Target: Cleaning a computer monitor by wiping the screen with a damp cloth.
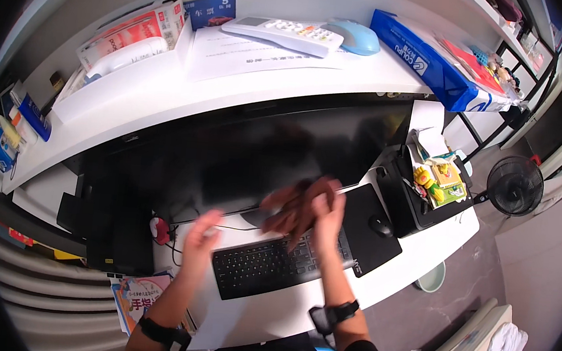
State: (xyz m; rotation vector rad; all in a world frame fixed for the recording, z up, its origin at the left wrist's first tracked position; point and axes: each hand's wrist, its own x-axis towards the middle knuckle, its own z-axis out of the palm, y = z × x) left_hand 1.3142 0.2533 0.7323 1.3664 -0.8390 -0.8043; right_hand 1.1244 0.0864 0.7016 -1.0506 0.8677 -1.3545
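My right hand (327, 224) is closed on a crumpled reddish-brown cloth (289, 210), held above the right part of a black keyboard (245, 268) and in front of a large dark monitor (249, 155). Motion blurs both the cloth and the fingers. To the left, my left hand (202, 235) hovers near the keyboard's left end with loosely bent fingers apart and nothing visible in them. Both wrists wear black straps. Right of the keyboard, a black mouse (380, 225) rests on a dark mouse pad (356, 240).
A black box-shaped machine (420, 202) carries papers and small toys. Beyond it stands a black fan (515, 186). The white shelf (166, 100) over the monitor bears a keyed white device (288, 33) and a blue package (427, 58). Books (137, 297) lie at lower left.
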